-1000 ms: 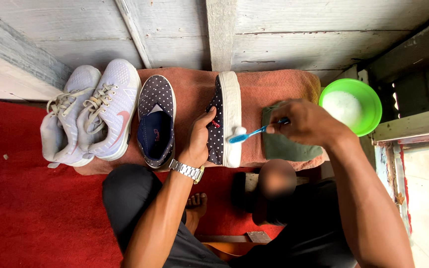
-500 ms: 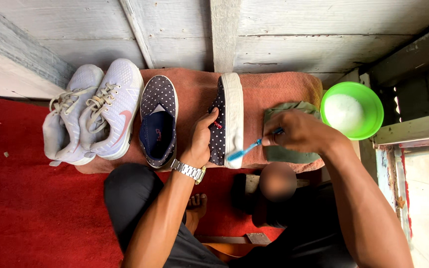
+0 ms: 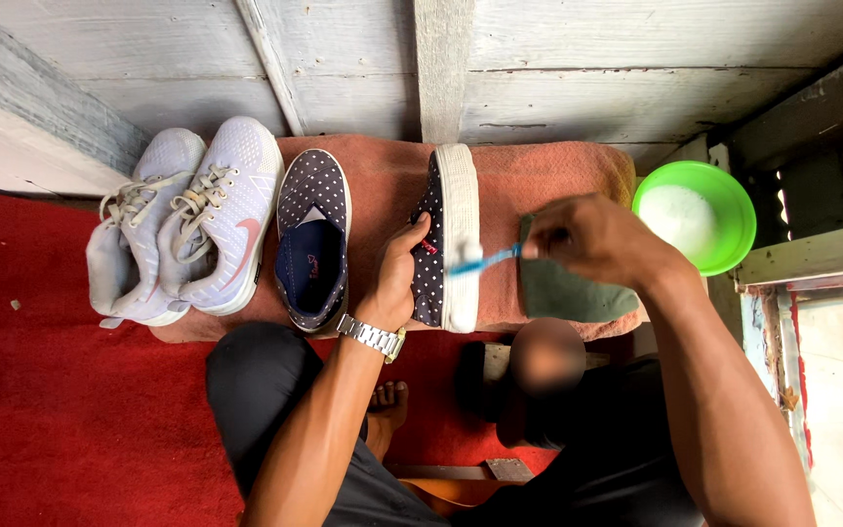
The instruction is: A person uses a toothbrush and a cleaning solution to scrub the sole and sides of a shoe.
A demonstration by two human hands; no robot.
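My left hand (image 3: 397, 278) grips a dark polka-dot slip-on shoe (image 3: 446, 234) turned on its side, its white sole facing right. A blue toothbrush (image 3: 485, 260) is held in my right hand (image 3: 592, 239), and its bristle head rests against the white sole near the heel end. The matching polka-dot shoe (image 3: 312, 239) lies upright to the left of my left hand. Both shoes sit on an orange-brown towel (image 3: 558, 176). A silver watch (image 3: 371, 338) is on my left wrist.
A pair of white lace-up sneakers (image 3: 187, 220) stands at the towel's left end. A green bowl (image 3: 685, 215) of white foamy liquid sits at the right. A grey-green cloth (image 3: 573, 293) lies under my right hand. Red carpet (image 3: 60, 410) covers the floor; grey planks lie beyond.
The toothbrush head dipped down the sole toward me, then came back up along it. My left hand and the shoe stayed put.
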